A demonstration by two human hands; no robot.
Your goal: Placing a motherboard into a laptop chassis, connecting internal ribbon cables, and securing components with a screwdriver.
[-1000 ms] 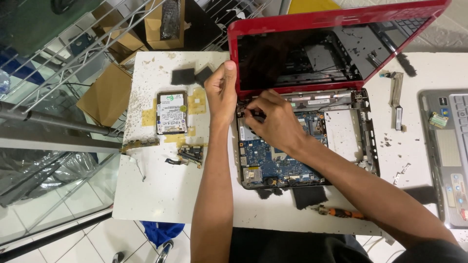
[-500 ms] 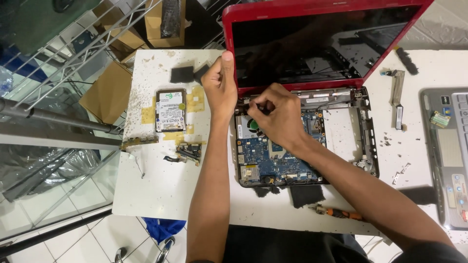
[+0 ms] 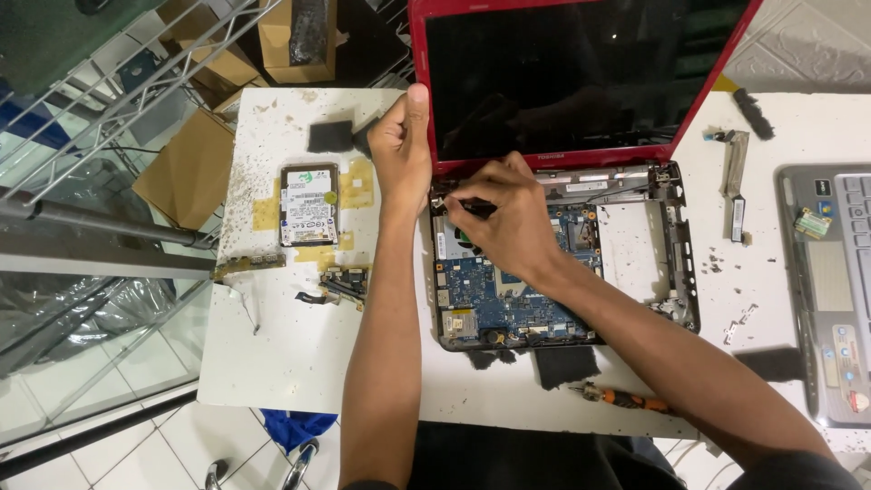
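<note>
A red laptop (image 3: pixel 717 68) with its dark screen raised stands on the white table (image 3: pixel 290 363). Its base is stripped open, showing the blue circuit board (image 3: pixel 494 295). My left hand (image 3: pixel 404 150) grips the left edge of the screen near the hinge. My right hand (image 3: pixel 508 218) holds a dark slim tool (image 3: pixel 474 208) with its tip at the left hinge corner of the base.
A hard drive (image 3: pixel 308 205) lies left of the laptop, with a small circuit part (image 3: pixel 343 286) below it. A screwdriver with an orange handle (image 3: pixel 626 397) rests at the front edge. A grey keyboard panel (image 3: pixel 830 290) lies at right. Cardboard boxes (image 3: pixel 186 168) sit beyond the table's left edge.
The screen has been tilted more upright. My left hand moved up along its left edge, and my right hand stays at the hinge with the tool.
</note>
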